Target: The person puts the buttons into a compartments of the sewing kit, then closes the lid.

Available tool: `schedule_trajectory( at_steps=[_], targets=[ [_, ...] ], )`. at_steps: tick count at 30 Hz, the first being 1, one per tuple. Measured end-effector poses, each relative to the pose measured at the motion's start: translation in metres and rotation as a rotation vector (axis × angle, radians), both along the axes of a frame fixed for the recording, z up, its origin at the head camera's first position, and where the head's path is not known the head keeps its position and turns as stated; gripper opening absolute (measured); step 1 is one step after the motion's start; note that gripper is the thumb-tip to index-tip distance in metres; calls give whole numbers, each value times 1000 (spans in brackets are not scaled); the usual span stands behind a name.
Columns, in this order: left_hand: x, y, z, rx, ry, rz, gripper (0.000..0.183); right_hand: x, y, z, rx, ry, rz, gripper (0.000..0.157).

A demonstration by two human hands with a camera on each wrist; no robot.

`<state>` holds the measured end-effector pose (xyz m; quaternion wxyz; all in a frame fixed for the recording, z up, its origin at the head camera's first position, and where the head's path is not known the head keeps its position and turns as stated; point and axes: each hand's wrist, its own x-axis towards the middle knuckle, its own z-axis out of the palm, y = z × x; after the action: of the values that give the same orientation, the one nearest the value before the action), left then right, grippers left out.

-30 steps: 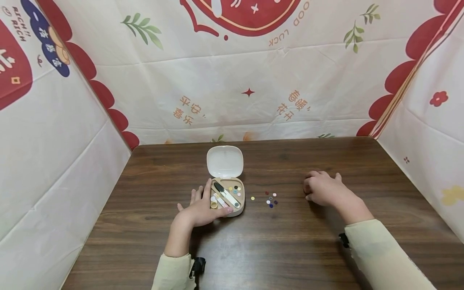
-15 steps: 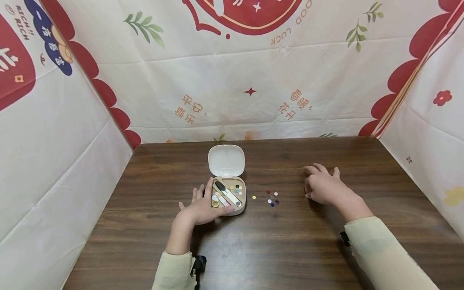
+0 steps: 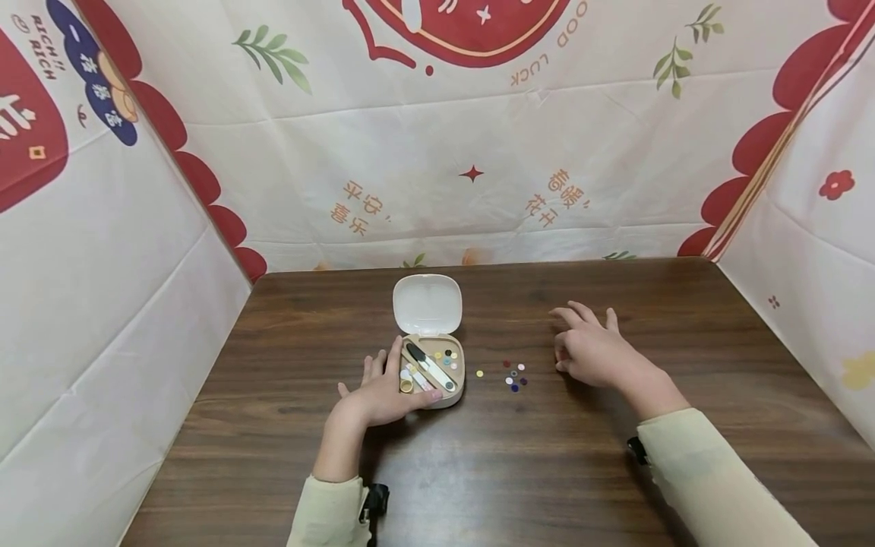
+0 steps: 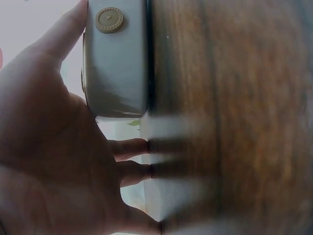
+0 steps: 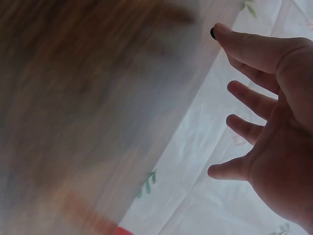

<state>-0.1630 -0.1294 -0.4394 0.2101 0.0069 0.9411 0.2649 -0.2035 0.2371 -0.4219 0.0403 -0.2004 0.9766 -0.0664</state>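
Note:
My right hand [image 3: 591, 346], over the table right of the loose buttons, pinches a small dark button [image 5: 213, 33] between thumb and index finger. Its other fingers are spread. My left hand [image 3: 376, 399] rests against the small beige sewing kit box [image 3: 459, 384], thumb along the front rim and index finger along the left side, the rest stretched out. Inside the open box lie thread snips [image 3: 429, 366], a gold thimble-like ring [image 3: 406, 386] and several small buttons. A yellow button [image 3: 480, 374] and several more, including a blue button [image 3: 515, 388], lie on the table.
The box's white lid [image 3: 427, 304] stands tilted back behind it. The dark wooden table [image 3: 519, 471] is bordered by printed white cloth [image 3: 410, 152] at the back and both sides. A round clasp [image 4: 109, 19] shows on the box's front wall.
My right hand has moved left, toward the loose buttons, with its outer fingers more spread. The left hand and the box stay in place.

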Motion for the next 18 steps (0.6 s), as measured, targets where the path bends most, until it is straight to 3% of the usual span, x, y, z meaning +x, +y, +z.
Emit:
schedule_trajectory(
  at_steps=[9, 18],
  targets=[
    [2, -2, 3, 23, 15, 2, 125, 4, -41, 17, 34, 41, 86, 33],
    [0, -3, -7, 46, 32, 17, 134, 4, -93, 32, 20, 144, 207, 30]
  ],
)
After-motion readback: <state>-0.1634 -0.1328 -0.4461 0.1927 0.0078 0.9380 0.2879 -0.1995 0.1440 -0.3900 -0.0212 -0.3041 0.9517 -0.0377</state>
